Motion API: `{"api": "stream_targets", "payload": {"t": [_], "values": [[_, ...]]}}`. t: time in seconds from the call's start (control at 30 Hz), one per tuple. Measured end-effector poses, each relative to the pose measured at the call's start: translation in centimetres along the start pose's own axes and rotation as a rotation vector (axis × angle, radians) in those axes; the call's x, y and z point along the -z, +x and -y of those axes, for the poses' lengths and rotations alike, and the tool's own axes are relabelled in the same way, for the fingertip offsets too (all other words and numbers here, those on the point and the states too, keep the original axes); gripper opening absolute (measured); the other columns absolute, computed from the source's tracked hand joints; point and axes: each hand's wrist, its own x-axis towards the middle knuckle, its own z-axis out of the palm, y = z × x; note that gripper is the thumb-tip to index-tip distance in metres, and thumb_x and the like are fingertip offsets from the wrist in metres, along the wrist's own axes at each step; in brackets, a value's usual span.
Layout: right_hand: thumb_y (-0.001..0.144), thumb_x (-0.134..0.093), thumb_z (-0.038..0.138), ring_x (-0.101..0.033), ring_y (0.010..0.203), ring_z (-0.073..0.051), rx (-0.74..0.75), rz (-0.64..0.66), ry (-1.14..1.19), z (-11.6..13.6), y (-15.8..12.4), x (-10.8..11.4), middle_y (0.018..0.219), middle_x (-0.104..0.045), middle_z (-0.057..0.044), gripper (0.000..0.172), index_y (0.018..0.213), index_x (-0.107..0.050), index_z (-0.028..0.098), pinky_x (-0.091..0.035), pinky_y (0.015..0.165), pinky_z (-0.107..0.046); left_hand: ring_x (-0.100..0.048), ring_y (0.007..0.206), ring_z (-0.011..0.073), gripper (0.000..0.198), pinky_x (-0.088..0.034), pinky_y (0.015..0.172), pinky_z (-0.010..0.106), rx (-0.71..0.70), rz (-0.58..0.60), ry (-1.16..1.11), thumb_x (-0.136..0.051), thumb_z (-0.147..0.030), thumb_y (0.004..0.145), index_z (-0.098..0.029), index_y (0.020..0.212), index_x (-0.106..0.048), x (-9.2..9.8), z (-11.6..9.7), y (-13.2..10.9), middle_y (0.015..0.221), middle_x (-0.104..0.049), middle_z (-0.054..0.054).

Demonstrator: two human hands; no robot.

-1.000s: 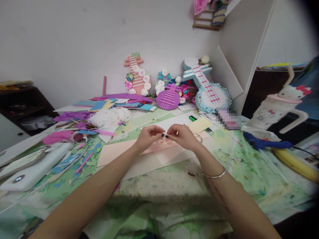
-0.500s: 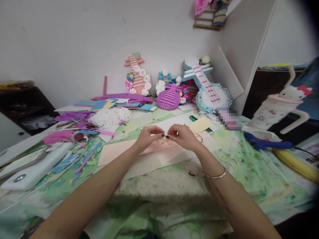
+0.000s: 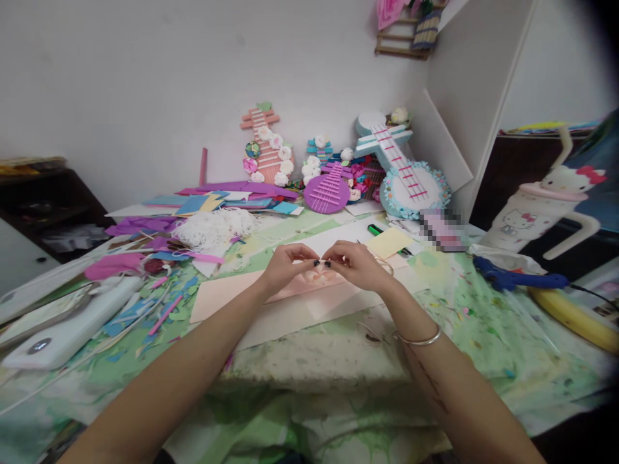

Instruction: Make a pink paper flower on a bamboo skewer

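Observation:
My left hand (image 3: 290,267) and my right hand (image 3: 355,265) meet fingertip to fingertip over the table, thumbs and fingers pinched. Whatever they pinch is too small and covered to make out. Just below the fingertips, small pale pieces (image 3: 319,277) lie on a peach-coloured sheet (image 3: 222,293). That sheet rests on a larger pale sheet (image 3: 271,325). Beside my right wrist are scissors-like gold loops (image 3: 385,264), partly hidden by the hand. A pale yellow card (image 3: 391,242) and a green marker (image 3: 374,230) lie just beyond.
Paper-covered lute-shaped crafts, one purple (image 3: 327,193) and one light blue (image 3: 416,190), stand against the wall. At left lie white shredded strips (image 3: 215,229) and a white power bank-like block (image 3: 72,328). At right are a blue glue gun (image 3: 517,277), a banana (image 3: 575,319) and a tumbler (image 3: 532,212).
My right thumb has shifted slightly to the right, and the fingertips have turned a little. Both hands otherwise stay in the same place, still pinched.

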Motion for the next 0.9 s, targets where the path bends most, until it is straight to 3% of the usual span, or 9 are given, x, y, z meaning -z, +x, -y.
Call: {"api": "stream_targets", "payload": {"t": [0.33, 0.9], "values": [[0.081, -0.054, 0.014, -0.049, 0.064, -0.009, 0.019, -0.006, 0.027, 0.27, 0.01, 0.53, 0.076, -0.056, -0.003, 0.014, 0.084, -0.068, 0.016, -0.036, 0.06, -0.021, -0.061, 0.074, 0.0145, 0.019, -0.047, 0.076, 0.029, -0.038, 0.026, 0.032, -0.072, -0.027, 0.066, -0.013, 0.078, -0.068, 0.29, 0.43, 0.11, 0.077, -0.066, 0.005], [0.078, -0.062, 0.02, -0.055, 0.067, -0.01, 0.014, -0.058, 0.091, -0.49, -0.11, 0.18, 0.079, -0.06, -0.002, 0.017, 0.089, -0.073, 0.025, -0.04, 0.063, -0.023, -0.06, 0.075, 0.0151, 0.02, -0.046, 0.073, 0.028, -0.09, 0.059, 0.097, -0.07, -0.029, 0.069, -0.013, 0.081, -0.068, 0.34, 0.09, -0.11, 0.077, -0.066, 0.006]]}}
